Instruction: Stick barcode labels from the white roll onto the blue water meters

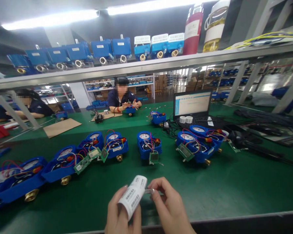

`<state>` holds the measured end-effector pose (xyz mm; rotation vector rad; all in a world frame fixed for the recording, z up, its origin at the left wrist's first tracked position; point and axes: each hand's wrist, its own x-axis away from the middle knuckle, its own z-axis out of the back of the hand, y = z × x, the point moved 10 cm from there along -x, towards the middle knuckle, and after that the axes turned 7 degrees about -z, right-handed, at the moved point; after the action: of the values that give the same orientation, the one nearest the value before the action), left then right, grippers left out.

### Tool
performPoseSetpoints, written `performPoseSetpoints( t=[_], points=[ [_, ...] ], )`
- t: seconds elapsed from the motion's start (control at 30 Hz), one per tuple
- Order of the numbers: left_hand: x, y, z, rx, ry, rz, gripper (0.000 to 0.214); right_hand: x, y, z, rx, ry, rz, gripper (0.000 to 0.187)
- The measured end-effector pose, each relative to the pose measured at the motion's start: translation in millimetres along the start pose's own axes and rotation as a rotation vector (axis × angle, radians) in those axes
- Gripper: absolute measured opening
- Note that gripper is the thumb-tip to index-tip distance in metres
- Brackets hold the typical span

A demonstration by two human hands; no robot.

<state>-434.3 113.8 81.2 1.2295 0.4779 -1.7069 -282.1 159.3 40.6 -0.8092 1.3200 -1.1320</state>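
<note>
Left fingers [113, 205] are closed on a likely light label roll [134, 194], best side-gripped. A strip [149, 191] is pinched by right fingers [163, 184].

Bare left hand [113, 209] and bare right hand [171, 206], both with slim fingers [114, 199].
The fingers are long and get a bit thinner near the tips, which are round. The right thumb [160, 203] looks wider than the finger next to it, and the back of that hand is smooth and a little curved. The nails [125, 186] seem short and neat, but they are small and blurry, so it is hard to be sure.
</note>
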Motion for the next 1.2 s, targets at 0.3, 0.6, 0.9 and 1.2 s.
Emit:
performPoseSetpoints(
  t=[0.3, 0.6, 0.9, 1.2],
  points=[
    [-3, -20, -12.7, 0.264, -0.056, 0.287, 0.021, -8, 17, 25, -0.155, 0.099, -0.136, 0.02],
    [-18, -23, -90.8, 1.338, -0.506, 0.845, 0.049, -63, 30, 109, 0.246, 0.187, -0.112, 0.027],
    [-96, 48, -152.1, 1.121, -1.117, 0.366, 0.019, -90, 40, 97, 0.529, 0.061, -0.078, 0.006],
    [-127, 44, -189.8, 1.297, -0.963, 0.616, 0.018, -83, 37, 86, 0.506, 0.013, 0.011, 0.011]
  ],
)
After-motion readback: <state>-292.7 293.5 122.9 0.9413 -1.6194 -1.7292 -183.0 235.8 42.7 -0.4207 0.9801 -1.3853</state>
